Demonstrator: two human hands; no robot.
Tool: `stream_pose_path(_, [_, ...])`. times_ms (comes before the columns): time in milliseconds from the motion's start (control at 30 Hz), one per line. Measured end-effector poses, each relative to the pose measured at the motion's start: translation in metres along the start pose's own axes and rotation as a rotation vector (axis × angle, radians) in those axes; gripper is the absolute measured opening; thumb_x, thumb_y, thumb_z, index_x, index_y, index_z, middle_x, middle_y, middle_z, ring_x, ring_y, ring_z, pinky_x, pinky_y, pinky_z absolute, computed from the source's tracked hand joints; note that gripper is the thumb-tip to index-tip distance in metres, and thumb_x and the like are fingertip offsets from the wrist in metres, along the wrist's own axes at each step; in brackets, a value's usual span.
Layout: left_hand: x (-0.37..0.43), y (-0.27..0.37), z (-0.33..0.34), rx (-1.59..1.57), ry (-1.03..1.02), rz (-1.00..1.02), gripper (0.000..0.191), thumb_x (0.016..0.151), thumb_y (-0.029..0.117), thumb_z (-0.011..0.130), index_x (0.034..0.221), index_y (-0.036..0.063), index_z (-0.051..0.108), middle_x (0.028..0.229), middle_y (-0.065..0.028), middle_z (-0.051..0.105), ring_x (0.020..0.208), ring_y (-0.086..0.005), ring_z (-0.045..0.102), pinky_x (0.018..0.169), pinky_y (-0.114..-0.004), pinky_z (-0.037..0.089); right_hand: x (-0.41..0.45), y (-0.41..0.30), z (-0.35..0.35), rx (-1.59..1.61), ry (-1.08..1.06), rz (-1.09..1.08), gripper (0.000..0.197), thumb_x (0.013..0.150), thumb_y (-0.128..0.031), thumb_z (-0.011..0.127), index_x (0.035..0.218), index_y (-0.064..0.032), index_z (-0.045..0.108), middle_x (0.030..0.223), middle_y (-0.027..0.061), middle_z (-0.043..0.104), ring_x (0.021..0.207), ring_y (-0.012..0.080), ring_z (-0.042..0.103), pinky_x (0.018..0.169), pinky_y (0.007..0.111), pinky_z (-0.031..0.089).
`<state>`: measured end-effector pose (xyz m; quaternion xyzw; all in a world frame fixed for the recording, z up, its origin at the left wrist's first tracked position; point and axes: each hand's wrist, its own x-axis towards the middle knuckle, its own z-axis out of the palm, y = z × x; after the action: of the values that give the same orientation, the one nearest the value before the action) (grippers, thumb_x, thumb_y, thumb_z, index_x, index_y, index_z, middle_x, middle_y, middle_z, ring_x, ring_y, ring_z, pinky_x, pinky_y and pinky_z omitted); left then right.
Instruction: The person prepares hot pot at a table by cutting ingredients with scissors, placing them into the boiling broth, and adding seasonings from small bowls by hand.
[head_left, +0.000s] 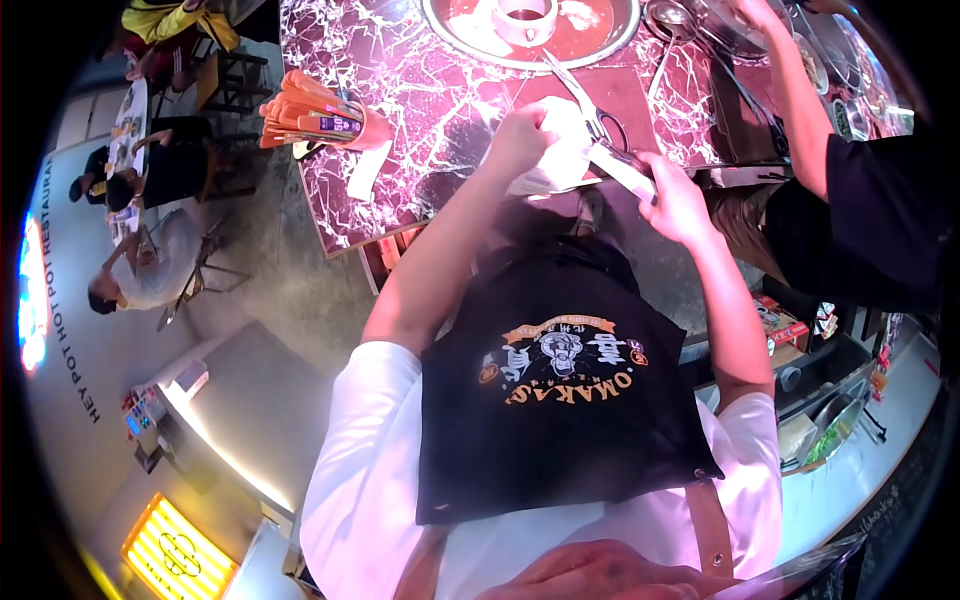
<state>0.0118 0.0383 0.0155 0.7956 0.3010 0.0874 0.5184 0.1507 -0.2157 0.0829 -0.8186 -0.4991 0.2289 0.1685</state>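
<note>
My left hand (521, 139) is closed at the edge of a white, overexposed sheet (559, 154), which could be cloth, paper or plastic. My right hand (675, 199) grips a flat, pale strip-like object (621, 172); its exact kind is unclear. Just beyond that object are scissors (576, 88) with dark finger loops, their blades slanting toward the pot. Whether they touch the strip or the sheet cannot be made out. At the top, a round pot (637, 22) of reddish broth has a ring-shaped centre piece (525, 34).
A marbled counter (420, 97) carries a cup of orange sticks (367, 127) and a paper slip (369, 171) on the left. To the right lie a ladle (667, 45) and metal bowls (844, 60). A co-worker's arm (799, 97) reaches across there. Several people sit at a far table (129, 127).
</note>
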Motion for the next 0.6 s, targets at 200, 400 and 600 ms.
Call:
stream_pose_path(200, [0.005, 0.001, -0.003, 0.209, -0.156, 0.036, 0.030, 0.082, 0.025, 0.073, 0.082, -0.0040, 0.064, 0.071, -0.0170, 0.060, 0.067, -0.0260, 0.059, 0.067, -0.042, 0.047, 0.039, -0.010, -0.020, -0.170, -0.072, -0.152, 0.055, 0.074, -0.008, 0.071, 0.126, -0.0068, 0.053, 0.113, 0.0132, 0.061, 0.110, 0.0338, 0.059, 0.092, 0.044, 0.050])
stream_pose_path(400, [0.005, 0.008, -0.006, 0.225, -0.179, 0.060, 0.029, 0.085, 0.026, 0.069, 0.089, -0.0028, 0.067, 0.086, -0.0216, 0.066, 0.081, -0.0335, 0.064, 0.075, -0.043, 0.050, 0.058, -0.026, -0.036, -0.238, -0.091, -0.229, 0.053, 0.074, -0.007, 0.070, 0.124, -0.0080, 0.054, 0.112, 0.0104, 0.061, 0.109, 0.0318, 0.059, 0.089, 0.045, 0.053])
stream_pose_path(600, [0.001, 0.007, -0.007, 0.107, -0.169, 0.065, 0.022, 0.089, 0.018, 0.063, 0.102, 0.0017, 0.071, 0.099, -0.0201, 0.070, 0.093, -0.0338, 0.069, 0.079, -0.041, 0.053, 0.063, -0.039, -0.052, -0.349, -0.143, -0.236, 0.055, 0.075, -0.008, 0.069, 0.128, -0.0082, 0.054, 0.114, 0.0096, 0.061, 0.112, 0.0301, 0.059, 0.090, 0.044, 0.053])
